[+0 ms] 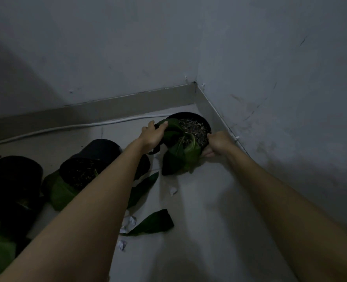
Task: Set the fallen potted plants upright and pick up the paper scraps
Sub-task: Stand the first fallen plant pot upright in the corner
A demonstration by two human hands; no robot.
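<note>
Left hand: the left hand (152, 135) is closed over the near-left rim of the corner pot (191, 137), fingers curled over the edge and onto a leaf, thumb side toward the camera.
Right hand: the right hand (217, 144) is clamped on the right rim of the same pot, the fingers tucked under its lip and the knuckles turned toward the skirting.
Arm pose: both forearms are stretched forward and down, almost straight, converging on the pot; the left arm crosses above the middle pot (91, 161).
Key relation: the corner pot is held between the two hands, one on each side of its mouth. Its soil face is tipped toward the camera and its base is pointed toward the wall corner (196, 86), so the long axis is judged to be tilted rather than upright.
Coming move: the rim would need to be rotated up and away until the base sits flat on the floor (219, 200); little room is left on the right, where the wall stands just beside the pot.
Other pots: the middle pot lies on its side, mouth toward the camera, and a third pot (13, 180) lies at the far left, nearer the left arm.
Paper scraps: one scrap (173, 190) lies below the corner pot; others (128, 222) lie nearer, between the arms, beside a loose leaf (154, 222).
Risk: soil may be spilled if the pot is turned quickly.
</note>
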